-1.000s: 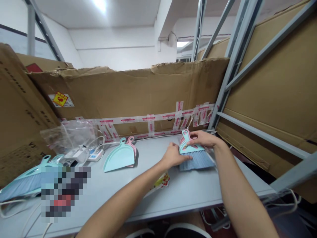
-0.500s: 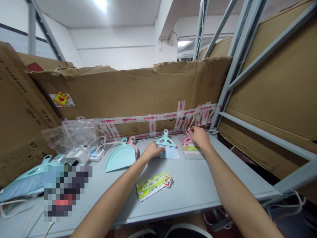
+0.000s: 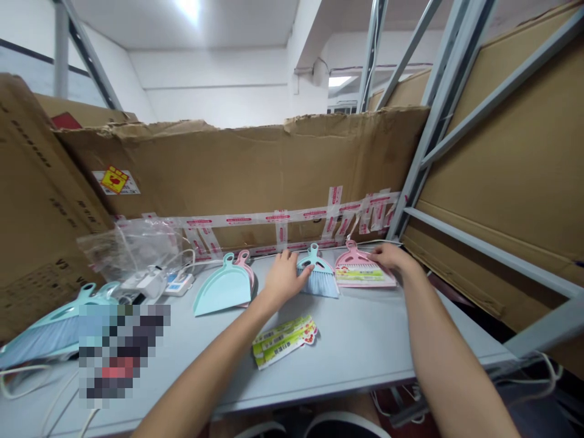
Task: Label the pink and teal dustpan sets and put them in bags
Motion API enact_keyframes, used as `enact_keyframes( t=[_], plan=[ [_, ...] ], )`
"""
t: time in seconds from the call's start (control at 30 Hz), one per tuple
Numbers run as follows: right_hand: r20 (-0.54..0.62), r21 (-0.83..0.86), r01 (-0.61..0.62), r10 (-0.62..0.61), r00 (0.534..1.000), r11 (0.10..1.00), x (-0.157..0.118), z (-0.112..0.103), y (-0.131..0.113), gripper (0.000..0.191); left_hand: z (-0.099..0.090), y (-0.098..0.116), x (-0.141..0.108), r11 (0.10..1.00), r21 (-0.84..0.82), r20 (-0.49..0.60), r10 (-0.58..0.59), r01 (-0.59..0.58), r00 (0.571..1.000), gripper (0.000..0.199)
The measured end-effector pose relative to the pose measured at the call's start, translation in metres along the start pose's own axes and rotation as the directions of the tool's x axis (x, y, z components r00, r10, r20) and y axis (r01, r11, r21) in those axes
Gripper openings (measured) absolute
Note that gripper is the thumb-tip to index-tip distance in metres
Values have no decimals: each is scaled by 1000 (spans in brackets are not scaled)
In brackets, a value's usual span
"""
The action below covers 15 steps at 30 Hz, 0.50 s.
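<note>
While the flat right hand (image 3: pixel 392 258) is resting its fingertips, ungripping, on a pink plastic hand brush (image 3: pixel 357 263), the open, empty left hand (image 3: pixel 283 281) is hovering just left of a teal plastic hand brush (image 3: pixel 319 281), handle pointing away.

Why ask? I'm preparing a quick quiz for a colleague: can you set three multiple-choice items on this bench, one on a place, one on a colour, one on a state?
1. Where do the printed label strips lie?
A) on the bench
B) inside the plastic bag
C) on the power strip

2. What colour is the dustpan at the right hand?
A) teal
B) pink
C) yellow

3. How does the teal dustpan lie?
A) upright against the cardboard
B) in the left hand
C) overlapping a pink dustpan

1: A, they lie in front of the dustpans.
2: B, its pink head shows beside the fingers.
3: C, pink shows behind it, and the left hand is beside a teal brush.
</note>
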State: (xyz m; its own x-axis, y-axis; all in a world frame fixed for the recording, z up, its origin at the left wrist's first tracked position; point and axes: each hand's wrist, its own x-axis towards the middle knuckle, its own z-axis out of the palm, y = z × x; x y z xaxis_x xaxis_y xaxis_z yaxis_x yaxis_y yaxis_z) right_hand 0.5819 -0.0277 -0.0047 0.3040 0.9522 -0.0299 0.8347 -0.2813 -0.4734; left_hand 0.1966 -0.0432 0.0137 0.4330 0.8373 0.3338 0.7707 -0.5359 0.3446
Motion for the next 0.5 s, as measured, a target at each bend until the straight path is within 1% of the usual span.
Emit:
enact_keyframes(
  t=[0.03, 0.07, 0.13, 0.17, 0.2, 0.23, 0.27, 0.3, 0.33, 0.37, 0.4, 0.43, 0.47, 0.5],
  plan=[
    [9, 54, 10, -11, 1000, 998, -5, -9, 4, 34, -3, -2, -4, 994, -103, -23, 26, -28, 999, 56],
    [17, 145, 18, -21, 1000, 989, -11, -18, 7, 35, -5, -4, -8, 977, -210, -36, 39, -46, 999, 52],
    [-3, 357, 12, -12, 1000, 934, -21, -34, 9, 37, -10, -4, -18, 912, -409, -15, 26, -30, 1000, 50],
    [-27, 458, 15, -3, 1000, 889, -25, -39, 6, 38, -12, -3, -23, 864, -503, 26, 6, 8, 1000, 51],
    [-60, 540, 31, 2, 998, 841, -29, -42, 0, 40, -14, -1, -29, 800, -596, 92, -10, 63, 996, 52],
    [-98, 604, 65, -7, 995, 795, -32, -43, -10, 42, -15, 2, -35, 712, -690, 174, -11, 130, 985, 54],
    [-147, 651, 121, -32, 989, 749, -35, -39, -25, 44, -16, 6, -40, 598, -778, 256, 16, 196, 967, 55],
    [-200, 680, 190, -70, 977, 708, -39, -32, -42, 47, -16, 9, -45, 462, -850, 322, 74, 254, 944, 58],
    [-258, 694, 263, -109, 960, 670, -42, -21, -63, 49, -16, 13, -49, 318, -902, 350, 137, 293, 927, 61],
    [-331, 702, 342, -139, 933, 625, -47, -7, -84, 52, -14, 16, -53, 175, -934, 343, 187, 313, 920, 66],
    [-373, 714, 390, -156, 915, 581, -51, 9, -107, 53, -11, 17, -55, 42, -950, 311, 197, 309, 930, 71],
    [-392, 736, 413, -158, 906, 537, -57, 27, -127, 53, -8, 17, -55, -73, -957, 269, 152, 282, 951, 73],
    [-402, 755, 429, -167, 900, 496, -63, 45, -146, 53, -4, 15, -55, -165, -957, 233, 54, 239, 971, 72],
    [-406, 767, 443, -183, 895, 464, -69, 62, -161, 52, -1, 12, -53, -230, -956, 209, -84, 185, 974, 68]
  ],
)
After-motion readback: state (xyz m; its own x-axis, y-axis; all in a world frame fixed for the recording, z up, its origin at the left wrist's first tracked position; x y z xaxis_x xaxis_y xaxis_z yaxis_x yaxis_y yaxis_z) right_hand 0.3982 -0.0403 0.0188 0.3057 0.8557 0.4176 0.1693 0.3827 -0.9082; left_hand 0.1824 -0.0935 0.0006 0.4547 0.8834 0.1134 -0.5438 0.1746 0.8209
